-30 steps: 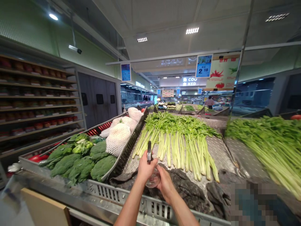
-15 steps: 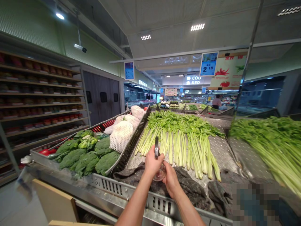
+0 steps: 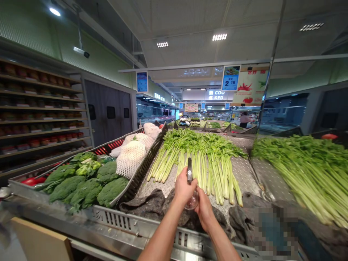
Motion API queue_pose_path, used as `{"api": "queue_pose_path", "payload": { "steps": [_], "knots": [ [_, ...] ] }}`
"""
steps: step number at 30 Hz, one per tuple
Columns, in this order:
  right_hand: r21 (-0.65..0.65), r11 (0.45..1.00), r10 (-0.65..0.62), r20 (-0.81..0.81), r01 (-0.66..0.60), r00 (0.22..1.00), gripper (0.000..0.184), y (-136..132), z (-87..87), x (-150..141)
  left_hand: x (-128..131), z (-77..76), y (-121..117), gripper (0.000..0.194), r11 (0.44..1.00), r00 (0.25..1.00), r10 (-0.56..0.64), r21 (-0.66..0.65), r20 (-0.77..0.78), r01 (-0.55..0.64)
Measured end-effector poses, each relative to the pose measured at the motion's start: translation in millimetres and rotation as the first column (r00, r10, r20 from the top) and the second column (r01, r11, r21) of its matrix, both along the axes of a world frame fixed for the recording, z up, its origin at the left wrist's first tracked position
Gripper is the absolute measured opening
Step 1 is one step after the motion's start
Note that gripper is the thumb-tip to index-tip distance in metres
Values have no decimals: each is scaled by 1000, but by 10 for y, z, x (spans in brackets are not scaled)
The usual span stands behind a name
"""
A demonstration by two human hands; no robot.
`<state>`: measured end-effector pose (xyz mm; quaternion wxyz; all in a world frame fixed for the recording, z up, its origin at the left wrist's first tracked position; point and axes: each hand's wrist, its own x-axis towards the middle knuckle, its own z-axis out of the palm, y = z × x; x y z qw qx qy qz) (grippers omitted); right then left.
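Note:
Both my hands hold a small spray bottle with a dark spray head (image 3: 189, 170) and a clear, rounded body (image 3: 192, 202). My left hand (image 3: 183, 186) is closed around the neck just under the spray head. Lower down, my right hand (image 3: 204, 208) grips the right side of the clear body. Beyond the bottle, a row of celery (image 3: 198, 156) lies on a patterned metal shelf (image 3: 168, 183), leaves away from me and pale stalks towards me. Neither hand touches the celery. Dark crumpled cloth (image 3: 148, 203) lies beneath my hands along the front edge.
Left of the celery, a grey crate holds broccoli (image 3: 87, 188) and produce in white foam nets (image 3: 132, 157). A slotted rail (image 3: 127, 223) runs along the front. At right, a mirror (image 3: 293, 174) reflects the celery. Blue price signs (image 3: 230, 78) hang above; a person (image 3: 244, 119) is far back.
The view has turned slightly right, so the crates and celery sit further left in it. My hands have moved right along the celery with the spray bottle, keeping the same grip.

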<state>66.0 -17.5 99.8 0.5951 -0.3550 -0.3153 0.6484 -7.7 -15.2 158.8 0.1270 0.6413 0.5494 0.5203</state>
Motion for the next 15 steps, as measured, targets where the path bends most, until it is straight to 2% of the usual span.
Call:
{"api": "queue_pose_path", "payload": {
  "steps": [6, 15],
  "knots": [
    [1, 1000, -28, 19, 28, 999, 39, 7, -41, 161, 155, -1, 13, 31, 998, 999, -33, -50, -2, 33],
    [-7, 996, -89, -18, 89, 996, 35, -20, -10, 326, 325, 3, 36, 40, 995, 997, -72, -61, 34, 74]
  ]
}}
